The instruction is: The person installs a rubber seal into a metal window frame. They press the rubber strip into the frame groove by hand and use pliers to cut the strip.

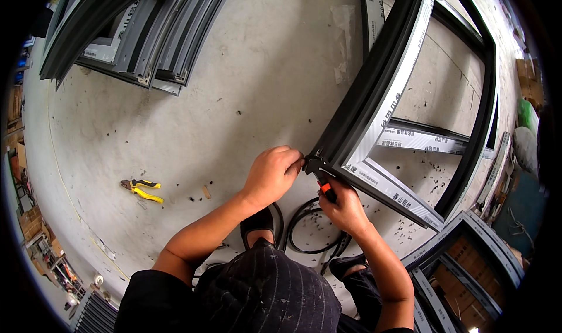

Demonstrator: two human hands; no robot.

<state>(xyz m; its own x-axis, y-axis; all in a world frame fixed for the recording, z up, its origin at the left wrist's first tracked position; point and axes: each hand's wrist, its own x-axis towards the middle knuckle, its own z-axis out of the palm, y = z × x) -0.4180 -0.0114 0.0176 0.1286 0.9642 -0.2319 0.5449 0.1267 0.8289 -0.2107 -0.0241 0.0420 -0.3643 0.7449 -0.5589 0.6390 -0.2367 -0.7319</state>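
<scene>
right hand (345, 207) is wrapped round a black tool (325, 188) at the near corner of the big frame (386, 107). left hand (270, 173) is pressed together beside that corner; i cannot tell if it pinches anything.

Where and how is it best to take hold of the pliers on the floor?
Probably by the yellow-and-black handles, coming from the right with the left hand: the pliers lie with nose pointing left, handles spread open toward that hand.

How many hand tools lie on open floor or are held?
2: yellow pliers on the floor, at left; a black tool in the right hand. Others may be hidden.
</scene>
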